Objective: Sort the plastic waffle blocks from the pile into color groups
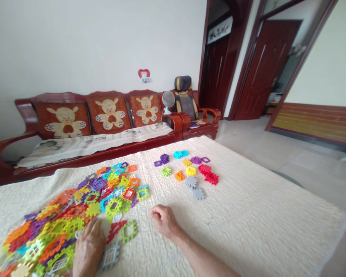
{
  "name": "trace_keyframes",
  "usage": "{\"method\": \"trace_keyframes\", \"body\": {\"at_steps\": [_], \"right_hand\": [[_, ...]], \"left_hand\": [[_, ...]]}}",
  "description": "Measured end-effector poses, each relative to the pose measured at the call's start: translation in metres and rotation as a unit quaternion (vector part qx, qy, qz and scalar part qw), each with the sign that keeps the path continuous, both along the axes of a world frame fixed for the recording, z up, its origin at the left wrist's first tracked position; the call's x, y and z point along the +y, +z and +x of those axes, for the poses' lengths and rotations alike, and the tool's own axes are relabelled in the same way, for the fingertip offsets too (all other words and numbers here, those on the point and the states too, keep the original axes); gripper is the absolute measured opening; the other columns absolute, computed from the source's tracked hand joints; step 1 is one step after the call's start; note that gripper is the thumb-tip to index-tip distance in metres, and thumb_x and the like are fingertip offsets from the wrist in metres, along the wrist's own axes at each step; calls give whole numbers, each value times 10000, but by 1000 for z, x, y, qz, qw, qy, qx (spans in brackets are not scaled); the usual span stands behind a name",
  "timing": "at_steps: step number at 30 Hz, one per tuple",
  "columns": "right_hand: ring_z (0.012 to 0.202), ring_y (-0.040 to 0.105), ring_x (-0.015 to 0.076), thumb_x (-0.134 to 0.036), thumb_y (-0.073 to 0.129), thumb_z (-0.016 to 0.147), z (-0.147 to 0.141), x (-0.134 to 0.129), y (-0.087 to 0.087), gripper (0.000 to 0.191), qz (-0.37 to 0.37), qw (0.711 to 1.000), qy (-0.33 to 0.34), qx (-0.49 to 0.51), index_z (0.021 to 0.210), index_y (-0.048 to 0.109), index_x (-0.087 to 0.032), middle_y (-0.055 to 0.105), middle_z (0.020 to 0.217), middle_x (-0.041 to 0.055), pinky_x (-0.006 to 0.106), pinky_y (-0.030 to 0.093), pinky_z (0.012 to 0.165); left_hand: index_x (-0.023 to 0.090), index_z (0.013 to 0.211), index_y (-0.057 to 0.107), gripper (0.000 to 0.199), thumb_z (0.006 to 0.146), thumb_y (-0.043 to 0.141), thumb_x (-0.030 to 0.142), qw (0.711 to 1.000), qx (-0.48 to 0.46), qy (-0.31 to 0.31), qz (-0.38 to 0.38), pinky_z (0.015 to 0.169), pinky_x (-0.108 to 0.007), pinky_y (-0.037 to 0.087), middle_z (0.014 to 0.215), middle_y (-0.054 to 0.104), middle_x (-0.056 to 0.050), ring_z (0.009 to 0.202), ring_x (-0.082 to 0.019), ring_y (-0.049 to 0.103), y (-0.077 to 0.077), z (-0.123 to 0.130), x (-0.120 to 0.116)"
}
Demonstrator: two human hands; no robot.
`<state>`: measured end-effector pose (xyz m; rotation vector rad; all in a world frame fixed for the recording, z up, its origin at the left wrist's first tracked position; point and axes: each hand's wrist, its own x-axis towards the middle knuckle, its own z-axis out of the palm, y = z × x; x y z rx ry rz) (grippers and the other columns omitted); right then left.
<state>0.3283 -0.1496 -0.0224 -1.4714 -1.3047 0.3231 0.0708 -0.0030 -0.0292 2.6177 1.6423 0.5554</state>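
A large heap of interlocking plastic building pieces (93, 209) with toothed edges, in many colours, spreads over the left of the cloth. My left hand (90, 240) lies palm down on the heap's right edge, fingers stretched forward over the pieces; what is under the palm is hidden. Beside it are a grey window piece (110, 256), a red piece (115, 231) and a green square frame (128, 232). My right hand (164, 221) rests on the cloth right of the heap, fingers curled in, with nothing visible in them. Farther back sit small single-colour groups, among them red pieces (210, 177) and grey pieces (192, 182).
A cream quilted cloth (253, 215) covers the table. Beyond it stand a wooden sofa (127, 148) with bear-patterned cushions, a small fan (168, 100) and a chair with a massage cushion (186, 102). Tiled floor and doorways lie to the right.
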Motion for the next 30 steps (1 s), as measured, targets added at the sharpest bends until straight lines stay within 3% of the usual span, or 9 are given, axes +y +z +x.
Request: {"method": "trace_keyframes", "body": {"at_steps": [19, 30], "right_hand": [[700, 624, 113, -58, 450, 722, 2, -8, 5, 239, 6, 1000, 19, 22, 735, 643, -198, 692, 734, -7, 211, 443, 663], [704, 634, 122, -56, 469, 716, 1, -8, 9, 234, -5, 1000, 15, 23, 741, 655, -196, 706, 748, -2, 218, 465, 681]], "left_hand": [[150, 1225, 611, 396, 950, 334, 218, 1000, -17, 10, -5, 1045, -399, 442, 1395, 591, -124, 1239, -260, 568, 5, 7, -5], [103, 1413, 461, 500, 951, 323, 235, 1000, 8, 16, -20, 1042, -449, 457, 1390, 585, -185, 1258, -298, 566, -4, 0, 0]]}}
